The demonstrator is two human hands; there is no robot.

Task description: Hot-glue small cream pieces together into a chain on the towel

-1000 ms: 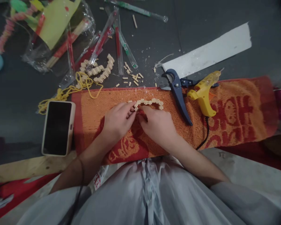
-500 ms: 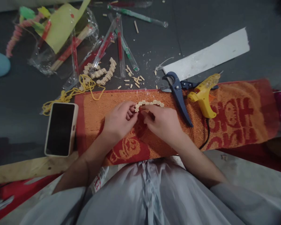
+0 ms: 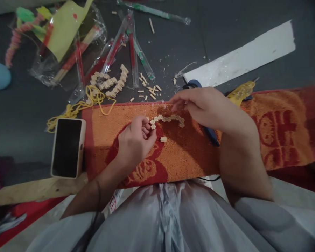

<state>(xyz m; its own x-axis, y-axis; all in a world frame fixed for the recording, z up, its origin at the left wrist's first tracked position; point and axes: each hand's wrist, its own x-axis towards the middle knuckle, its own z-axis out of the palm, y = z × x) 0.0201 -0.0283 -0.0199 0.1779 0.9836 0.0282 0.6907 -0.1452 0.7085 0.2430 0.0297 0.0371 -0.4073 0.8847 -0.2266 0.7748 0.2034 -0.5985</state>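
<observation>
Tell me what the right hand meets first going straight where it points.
Probably the loose wooden bits just past the far edge of the orange towel, though the right hand may pass above them; its height is unclear.

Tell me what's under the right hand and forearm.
Parts of the blue tool, glue gun and towel show around the right hand and forearm; the tool's middle and gun's lower part are covered.

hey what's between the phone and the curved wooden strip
In the head view, a stretch of orange towel, then the left hand, lies between phone and strip.
</observation>
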